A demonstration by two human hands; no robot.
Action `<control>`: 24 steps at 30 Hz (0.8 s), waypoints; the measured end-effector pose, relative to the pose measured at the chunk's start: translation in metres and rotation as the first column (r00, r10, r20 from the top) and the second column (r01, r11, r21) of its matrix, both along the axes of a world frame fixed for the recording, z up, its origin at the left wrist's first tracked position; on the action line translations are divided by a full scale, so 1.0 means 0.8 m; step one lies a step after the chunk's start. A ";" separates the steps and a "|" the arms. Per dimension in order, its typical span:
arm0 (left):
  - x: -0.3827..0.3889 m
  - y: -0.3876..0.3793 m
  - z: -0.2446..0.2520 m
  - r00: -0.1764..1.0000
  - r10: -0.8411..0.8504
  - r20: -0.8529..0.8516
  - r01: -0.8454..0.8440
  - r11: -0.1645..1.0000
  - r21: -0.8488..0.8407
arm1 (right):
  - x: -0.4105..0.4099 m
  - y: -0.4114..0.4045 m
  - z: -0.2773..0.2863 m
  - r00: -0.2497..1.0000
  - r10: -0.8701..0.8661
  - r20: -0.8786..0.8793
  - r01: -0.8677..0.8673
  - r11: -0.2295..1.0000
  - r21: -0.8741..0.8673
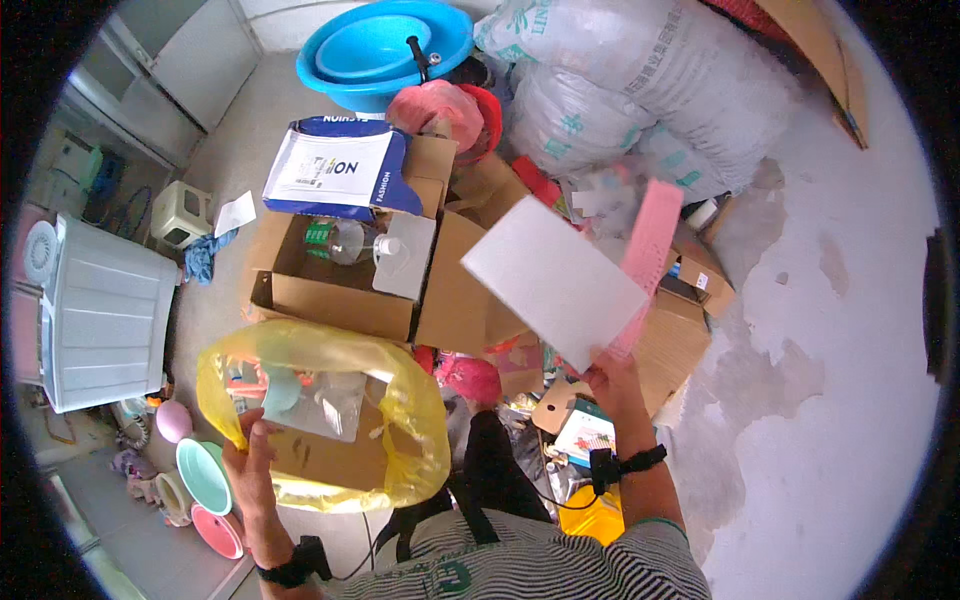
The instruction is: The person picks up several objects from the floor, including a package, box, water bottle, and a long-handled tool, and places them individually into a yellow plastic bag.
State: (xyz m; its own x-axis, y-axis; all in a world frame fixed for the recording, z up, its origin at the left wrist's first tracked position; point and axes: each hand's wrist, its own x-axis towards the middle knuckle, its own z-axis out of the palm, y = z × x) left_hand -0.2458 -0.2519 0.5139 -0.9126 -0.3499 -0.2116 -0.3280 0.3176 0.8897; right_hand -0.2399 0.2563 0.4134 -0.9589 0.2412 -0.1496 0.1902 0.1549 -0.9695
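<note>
My left hand [253, 469] grips the rim of a translucent yellow plastic bag [418, 409] on its left side. Inside the bag's wide mouth are a piece of cardboard [330, 459], a clear plastic container [339, 405] and a pale green cup-like item [281, 390]. Raised over the pile on the right, my right hand [613, 379] holds a flat white rectangular sheet [559, 281] by its lower corner. A pink perforated plastic strip [651, 232] rises from the same hand, partly behind the sheet and blurred.
An open cardboard box [337, 300] holding a plastic bottle [349, 241] stands beyond the bag. Stuffed white woven sacks [600, 97] and blue basins [382, 82] stand at the back. A white washing machine [109, 315] is left; mixed scrap surrounds my legs, with a yellow item [589, 517] nearby.
</note>
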 end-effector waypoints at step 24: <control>0.075 -0.085 0.044 0.968 0.151 -0.200 -0.061 0.917 0.395 | 0.119 -0.074 0.227 0.829 0.447 0.336 -0.477 0.879 0.009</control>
